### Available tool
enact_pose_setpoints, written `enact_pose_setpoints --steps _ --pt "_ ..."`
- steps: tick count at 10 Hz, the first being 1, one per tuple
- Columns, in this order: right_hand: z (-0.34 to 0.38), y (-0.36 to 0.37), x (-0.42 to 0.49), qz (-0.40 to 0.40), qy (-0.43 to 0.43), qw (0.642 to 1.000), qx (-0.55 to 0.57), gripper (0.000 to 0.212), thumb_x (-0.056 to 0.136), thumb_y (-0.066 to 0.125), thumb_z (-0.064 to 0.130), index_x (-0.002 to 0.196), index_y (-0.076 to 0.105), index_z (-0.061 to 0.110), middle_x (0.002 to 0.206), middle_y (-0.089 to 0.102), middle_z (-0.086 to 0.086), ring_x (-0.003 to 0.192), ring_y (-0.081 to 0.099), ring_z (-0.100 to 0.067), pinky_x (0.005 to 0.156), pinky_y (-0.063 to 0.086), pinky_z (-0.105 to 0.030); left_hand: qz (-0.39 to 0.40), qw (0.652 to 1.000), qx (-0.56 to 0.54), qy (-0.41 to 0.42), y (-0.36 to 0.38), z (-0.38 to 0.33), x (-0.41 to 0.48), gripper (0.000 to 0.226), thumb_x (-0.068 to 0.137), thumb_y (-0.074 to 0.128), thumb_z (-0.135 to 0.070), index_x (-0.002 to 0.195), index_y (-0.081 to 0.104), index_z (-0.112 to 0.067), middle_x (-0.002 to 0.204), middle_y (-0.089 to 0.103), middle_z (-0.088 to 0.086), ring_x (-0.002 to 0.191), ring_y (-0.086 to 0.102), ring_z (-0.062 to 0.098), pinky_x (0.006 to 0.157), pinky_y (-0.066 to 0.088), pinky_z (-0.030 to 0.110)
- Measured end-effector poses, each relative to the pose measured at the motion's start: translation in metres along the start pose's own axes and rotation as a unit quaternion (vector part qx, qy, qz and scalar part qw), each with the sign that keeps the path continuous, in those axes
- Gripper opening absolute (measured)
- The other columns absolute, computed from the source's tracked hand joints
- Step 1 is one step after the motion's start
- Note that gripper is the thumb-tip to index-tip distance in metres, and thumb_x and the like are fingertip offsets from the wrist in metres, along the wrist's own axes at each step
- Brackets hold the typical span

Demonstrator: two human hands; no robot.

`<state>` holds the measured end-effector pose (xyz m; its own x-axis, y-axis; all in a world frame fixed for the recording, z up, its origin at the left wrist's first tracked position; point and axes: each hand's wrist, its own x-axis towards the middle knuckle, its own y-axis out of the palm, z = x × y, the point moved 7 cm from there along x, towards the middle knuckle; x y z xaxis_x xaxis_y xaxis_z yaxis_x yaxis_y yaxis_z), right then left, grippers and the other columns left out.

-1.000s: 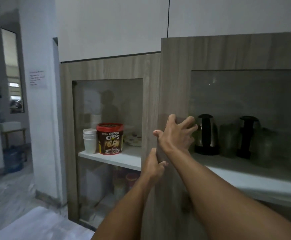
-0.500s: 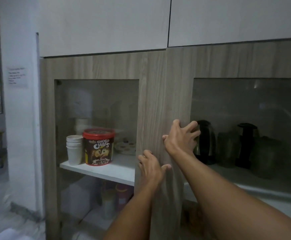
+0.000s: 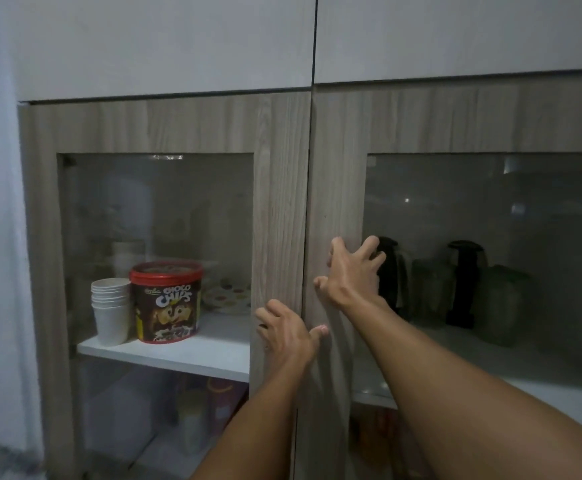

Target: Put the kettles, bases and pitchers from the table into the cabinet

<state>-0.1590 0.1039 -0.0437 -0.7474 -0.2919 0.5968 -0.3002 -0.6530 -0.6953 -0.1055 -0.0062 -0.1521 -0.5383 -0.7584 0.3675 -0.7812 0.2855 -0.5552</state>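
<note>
The right hand (image 3: 350, 275) and, lower, the left hand (image 3: 288, 332) press spread-fingered, grasping nothing, on the grey wood-grain glass-paned cabinet doors (image 3: 338, 168), with the dark upright kettles (image 3: 464, 282) shelved behind glass just right of the right hand.

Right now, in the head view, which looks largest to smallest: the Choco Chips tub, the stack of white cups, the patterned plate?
1. Choco Chips tub
2. stack of white cups
3. patterned plate, partly hidden by the door frame and farther back, so unsure.
</note>
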Motion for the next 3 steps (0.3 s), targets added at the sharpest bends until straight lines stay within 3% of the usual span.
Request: enact_pose_setpoints --steps 1,2,3 --pt "-0.006 -0.008 -0.005 0.059 -0.030 0.998 0.009 0.040 0.080 0.076 0.020 0.105 0.044 0.026 0.135 0.019 -0.011 0.121 0.034 -0.033 0.093 0.048 -0.039 0.066 0.997 0.033 0.016 0.000 0.000 0.003 0.100 0.063 0.084 -0.052 0.133 0.025 -0.014 0.133 0.026 0.010 0.120 0.040 0.026 0.097 0.046 0.034" --pt "-0.012 -0.020 -0.017 0.133 -0.040 0.990 0.038 0.050 0.083 0.076 0.022 0.122 0.046 0.025 0.142 0.017 -0.009 0.126 0.038 -0.031 0.102 0.045 -0.041 0.131 0.987 0.083 0.029 -0.004 -0.003 -0.009 0.108 0.068 0.081 -0.052 0.143 0.016 -0.010 0.139 0.023 0.013 0.130 0.034 0.028 0.107 0.040 0.038" --pt "-0.018 -0.023 -0.034 0.192 -0.040 0.979 0.048 0.070 0.083 0.076 0.025 0.141 0.038 0.026 0.154 0.014 -0.006 0.135 0.038 -0.033 0.108 0.043 -0.049 0.141 0.982 0.122 0.037 -0.009 -0.010 -0.032 0.110 0.072 0.078 -0.051 0.148 0.011 -0.010 0.147 0.021 0.015 0.136 0.029 0.032 0.111 0.036 0.041"
